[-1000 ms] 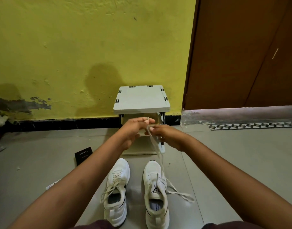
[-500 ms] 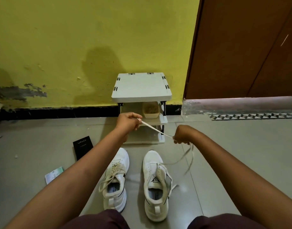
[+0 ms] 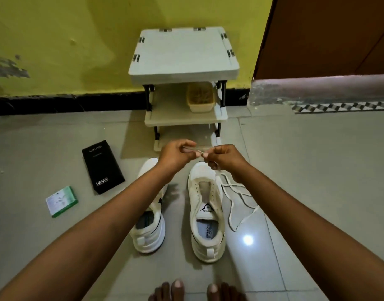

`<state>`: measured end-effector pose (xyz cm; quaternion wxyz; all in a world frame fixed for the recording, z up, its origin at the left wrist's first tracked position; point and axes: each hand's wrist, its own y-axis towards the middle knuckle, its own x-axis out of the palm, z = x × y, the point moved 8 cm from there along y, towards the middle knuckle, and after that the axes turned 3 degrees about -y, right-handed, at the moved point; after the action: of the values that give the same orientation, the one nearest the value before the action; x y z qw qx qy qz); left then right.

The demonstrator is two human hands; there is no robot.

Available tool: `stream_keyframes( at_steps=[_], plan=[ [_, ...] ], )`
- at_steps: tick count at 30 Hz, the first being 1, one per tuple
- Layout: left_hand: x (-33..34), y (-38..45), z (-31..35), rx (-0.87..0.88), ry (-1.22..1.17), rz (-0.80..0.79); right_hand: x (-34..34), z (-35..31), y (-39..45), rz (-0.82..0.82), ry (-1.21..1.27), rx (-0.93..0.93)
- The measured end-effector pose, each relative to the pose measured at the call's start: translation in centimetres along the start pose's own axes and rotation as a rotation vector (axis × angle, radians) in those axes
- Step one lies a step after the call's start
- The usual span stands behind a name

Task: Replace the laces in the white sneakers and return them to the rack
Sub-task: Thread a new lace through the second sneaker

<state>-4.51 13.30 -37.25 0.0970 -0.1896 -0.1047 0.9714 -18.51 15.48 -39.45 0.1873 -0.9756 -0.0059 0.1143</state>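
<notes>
Your left hand (image 3: 177, 154) and right hand (image 3: 224, 158) met at the centre of the frame, fingers curled, each pinching a short stretch of the flat white lace (image 3: 234, 202) between them. From your right hand the lace dropped and lay in loose, crossing loops on the tile just right of the right sneaker (image 3: 207, 213).

Both white sneakers stood side by side below your hands, long axes running up and down the frame, toes toward the rack (image 3: 183, 57) and heels toward your bare toes at the bottom edge. The right sneaker had no lace in its eyelets; its tongue lay open, with a dark logo on it and a printed insole showing. The left sneaker (image 3: 148, 224) was largely hidden under your left forearm, showing a smooth upper, a thick pale sole and a heel tab.

The rack stood against the yellow wall at upper centre, a small tiered unit of flat, pale plastic shelves on thin black posts. A cream rectangular tub (image 3: 200, 98) sat on the right of its middle shelf.

On the grey floor tiles at left lay a matt black oblong box (image 3: 103, 167), tilted, and lower left a small green-and-white carton (image 3: 61, 200).
</notes>
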Motion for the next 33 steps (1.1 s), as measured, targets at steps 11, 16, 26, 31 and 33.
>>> stream_keyframes(
  at_steps=[11, 16, 26, 31, 33],
  plan=[
    [3.9, -0.6, -11.1, -0.345, 0.102, -0.055, 2.5, 8.3, 1.4, 0.199, -0.395, 0.012],
    [3.6, 0.1, -11.3, -0.312, 0.127, -0.019, 3.1, 8.6, 1.9, 0.175, -0.518, -0.039],
    [3.8, -0.1, -12.7, -0.338, -0.075, -0.043, 3.7, 8.6, 2.3, 0.106, -0.580, -0.067],
    [3.8, -0.5, -12.9, -0.281, -0.131, -0.043, 4.0, 8.7, 2.5, 0.090, -0.580, -0.079],
    [4.0, -0.6, -12.9, -0.288, -0.161, -0.067, 3.9, 8.7, 2.4, 0.108, -0.560, -0.085]
  ],
)
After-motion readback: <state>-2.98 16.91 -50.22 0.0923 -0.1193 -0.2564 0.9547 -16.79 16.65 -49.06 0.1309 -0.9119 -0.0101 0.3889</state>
